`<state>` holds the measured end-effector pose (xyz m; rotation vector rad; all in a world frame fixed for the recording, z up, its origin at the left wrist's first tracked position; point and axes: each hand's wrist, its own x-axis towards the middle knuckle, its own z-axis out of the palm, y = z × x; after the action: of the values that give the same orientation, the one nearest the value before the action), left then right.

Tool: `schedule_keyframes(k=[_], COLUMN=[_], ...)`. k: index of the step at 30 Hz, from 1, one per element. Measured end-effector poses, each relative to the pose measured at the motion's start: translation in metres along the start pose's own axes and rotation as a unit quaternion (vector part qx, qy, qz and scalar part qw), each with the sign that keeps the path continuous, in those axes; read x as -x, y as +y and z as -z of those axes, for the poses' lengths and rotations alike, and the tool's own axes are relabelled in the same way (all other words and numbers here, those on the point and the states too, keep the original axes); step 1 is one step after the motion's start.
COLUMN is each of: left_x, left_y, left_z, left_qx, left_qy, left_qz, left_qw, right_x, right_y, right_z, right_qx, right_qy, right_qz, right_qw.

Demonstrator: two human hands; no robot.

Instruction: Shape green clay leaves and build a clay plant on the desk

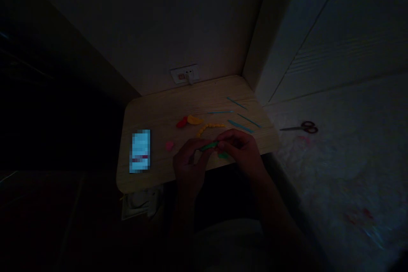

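Note:
Over the table's front edge, my left hand [190, 159] and my right hand [241, 148] meet around a green piece of modelling clay [209, 146]. Fingertips of both hands pinch it, one at each end. Below my right fingers lies another bit of green clay [222, 155]. Just beyond my hands, a curved row of yellow clay balls [210, 126] rests on the wood. Behind it are a red clay lump [182, 122] and an orange-yellow clay piece [194, 120], touching. A small pink clay lump [169, 146] sits left of my left hand.
Several thin blue modelling tools [240, 126] lie at the right of the small wooden table [156, 112]. A lit phone [140, 151] is at its left. Scissors [301, 128] rest on the pale surface to the right. A wall socket [185, 74] holds a plug. The room is dim.

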<state>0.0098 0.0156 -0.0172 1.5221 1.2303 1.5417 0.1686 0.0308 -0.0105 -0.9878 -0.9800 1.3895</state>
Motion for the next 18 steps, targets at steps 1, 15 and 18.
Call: schedule_keyframes(k=[1, 15, 18], left_x=[-0.001, -0.006, -0.007], left_y=[0.0, 0.005, 0.004], left_z=[0.001, 0.01, 0.012], left_qx=[-0.007, -0.078, -0.09], left_qy=[-0.001, -0.059, -0.056], left_qz=[-0.007, -0.038, -0.042], left_qw=[1.0, 0.995, 0.994], right_x=[0.001, 0.003, 0.003], right_y=[0.0, -0.002, -0.002], right_z=[0.0, -0.003, -0.003], right_qx=[0.006, 0.046, 0.052], right_qy=[-0.005, 0.02, 0.009], right_qz=[-0.004, -0.027, -0.031], right_qw=[1.0, 0.998, 0.998])
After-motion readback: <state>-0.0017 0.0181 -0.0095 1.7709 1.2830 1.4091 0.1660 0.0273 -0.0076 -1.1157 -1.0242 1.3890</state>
